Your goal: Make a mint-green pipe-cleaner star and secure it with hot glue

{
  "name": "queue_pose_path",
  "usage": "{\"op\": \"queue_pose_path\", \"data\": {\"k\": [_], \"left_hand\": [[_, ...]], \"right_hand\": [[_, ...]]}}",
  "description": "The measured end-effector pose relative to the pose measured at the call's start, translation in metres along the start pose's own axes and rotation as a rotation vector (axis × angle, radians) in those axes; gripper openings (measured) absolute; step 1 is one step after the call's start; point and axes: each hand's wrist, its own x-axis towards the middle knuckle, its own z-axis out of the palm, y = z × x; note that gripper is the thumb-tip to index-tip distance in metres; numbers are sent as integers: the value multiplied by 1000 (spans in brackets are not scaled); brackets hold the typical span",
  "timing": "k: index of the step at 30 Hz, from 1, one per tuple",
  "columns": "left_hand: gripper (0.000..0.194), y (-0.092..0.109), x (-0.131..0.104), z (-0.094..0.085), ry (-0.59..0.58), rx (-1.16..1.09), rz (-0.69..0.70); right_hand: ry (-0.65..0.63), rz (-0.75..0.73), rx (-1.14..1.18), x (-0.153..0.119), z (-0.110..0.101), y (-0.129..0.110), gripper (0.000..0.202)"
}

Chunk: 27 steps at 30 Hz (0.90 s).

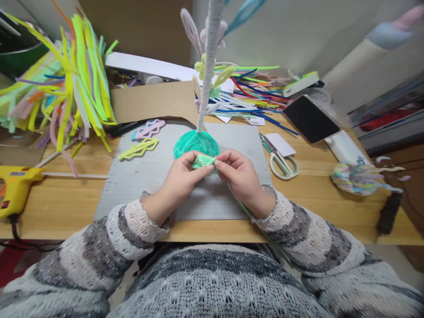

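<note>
Between my two hands is a small light-green piece of bent pipe cleaner (pixel 202 161). My left hand (pixel 186 171) pinches its left side between thumb and fingers. The fingertips of my right hand (pixel 238 173) close on its right end. A thin pale strand trails down below my right hand, past the wrist. Just behind the fingers lies a round teal coiled base (pixel 192 143), and a white wrapped stem (pixel 207 75) rises upright from it. Pastel loops and small flower shapes are attached along the stem. Zigzag-bent pipe cleaners, yellow (pixel 139 149) and lilac (pixel 150 128), lie to the left.
A grey cutting mat (pixel 132 194) covers the table's middle. Scissors (pixel 281 164) and a phone (pixel 311 118) lie right. A yellow glue gun (pixel 16 187) and a pipe cleaner bundle (pixel 79 75) are left. More pipe cleaners (pixel 251 95) lie behind, beside cardboard (pixel 152 100).
</note>
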Motion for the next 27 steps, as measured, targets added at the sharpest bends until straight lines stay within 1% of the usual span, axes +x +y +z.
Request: {"op": "queue_pose_path", "data": {"k": [3,6,13,18,21,24,27], "left_hand": [[20,-2,1,-1,-24,-118,-34],[20,-2,2,-2,-38,-178,-59],[21,1,3,1,5,-187,-102],[24,6,3,4,19,-247,-166],[24,7,3,4,14,-220,-152],[24,4,4,2,25,-191,-111],[25,0,4,-1,58,-147,-77]], "right_hand": [[-15,35,63,0,1,0,29],[-15,24,52,-2,1,-2,28],[3,-71,-107,-5,4,-6,27],[-12,-104,-143,-5,4,-5,25],[-19,-135,-168,-6,3,-2,20],[-2,-187,-272,-9,2,1,15],[8,-292,-498,-13,1,0,8]]}}
